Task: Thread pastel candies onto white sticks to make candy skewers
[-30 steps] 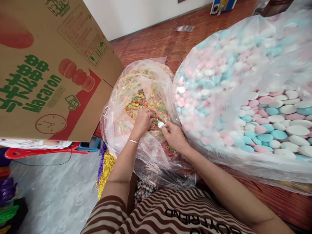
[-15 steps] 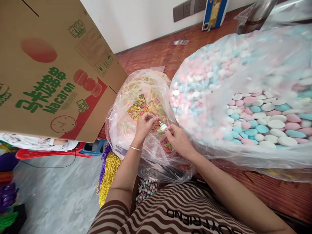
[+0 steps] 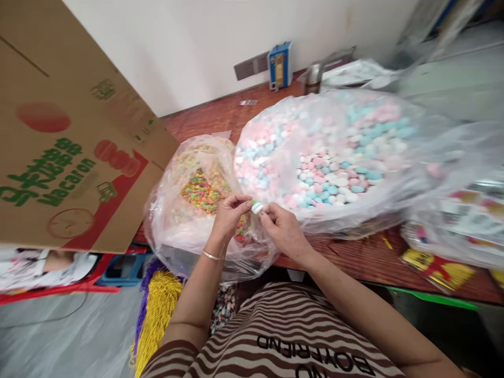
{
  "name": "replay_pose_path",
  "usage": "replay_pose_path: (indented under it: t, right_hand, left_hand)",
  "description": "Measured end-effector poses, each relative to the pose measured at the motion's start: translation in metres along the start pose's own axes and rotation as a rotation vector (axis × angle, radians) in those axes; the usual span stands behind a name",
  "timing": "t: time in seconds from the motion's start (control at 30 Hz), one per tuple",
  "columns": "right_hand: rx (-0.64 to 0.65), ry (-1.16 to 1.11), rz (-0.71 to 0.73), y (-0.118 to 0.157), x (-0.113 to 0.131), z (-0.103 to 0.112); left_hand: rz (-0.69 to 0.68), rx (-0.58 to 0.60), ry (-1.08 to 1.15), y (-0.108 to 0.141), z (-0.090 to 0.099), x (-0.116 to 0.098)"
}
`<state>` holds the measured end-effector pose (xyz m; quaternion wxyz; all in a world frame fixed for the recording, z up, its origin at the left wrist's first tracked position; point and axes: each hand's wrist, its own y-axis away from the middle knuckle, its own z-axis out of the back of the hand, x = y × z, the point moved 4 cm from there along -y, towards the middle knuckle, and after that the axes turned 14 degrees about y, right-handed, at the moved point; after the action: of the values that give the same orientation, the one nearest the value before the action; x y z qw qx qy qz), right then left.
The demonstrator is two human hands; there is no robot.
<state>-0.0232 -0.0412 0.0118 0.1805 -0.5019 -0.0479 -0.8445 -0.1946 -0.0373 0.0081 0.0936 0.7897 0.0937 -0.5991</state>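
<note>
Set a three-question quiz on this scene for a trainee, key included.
1. Multiple choice: in the picture, where is the large bag of pink, white and blue pieces relative to the smaller bag of rings?
A) To its left
B) To its right
C) On top of it

2. True or false: the bracelet is on the right wrist.

3. Fill in the blank: the small piece at the fingertips of the right hand is white and light ____.

Key: 1 B; 2 False, the bracelet is on the wrist of the left hand; 3 blue.
</note>
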Motion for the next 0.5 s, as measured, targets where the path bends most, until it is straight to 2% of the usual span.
replay_pose_path:
  t: [0.1, 0.2, 0.27, 0.4, 0.5]
  right_hand:
    - [-0.07, 0.046, 0.07, 0.02, -0.008, 0.027]
    - [-0.125, 0.084, 0.111, 0.039, -0.018, 0.05]
    - [-0.146, 0.106, 0.112, 0.05, -0.023, 0.065]
    - [-0.093, 0.251, 0.088, 0.069, -0.03, 0.087]
    - [-0.091, 0.361, 0.041, 0.08, -0.038, 0.099]
  left_hand:
    - [-0.023, 0.042, 0.143, 0.015, -0.041, 0.006]
    - [0.1, 0.145, 0.301, 0.035, -0.09, 0.02]
    - [0.174, 0.165, 0.37, 0.047, -0.118, 0.027]
    - [0.169, 0.119, 0.412, 0.057, -0.154, 0.033]
    - [0.196, 0.208, 0.37, 0.06, -0.174, 0.039]
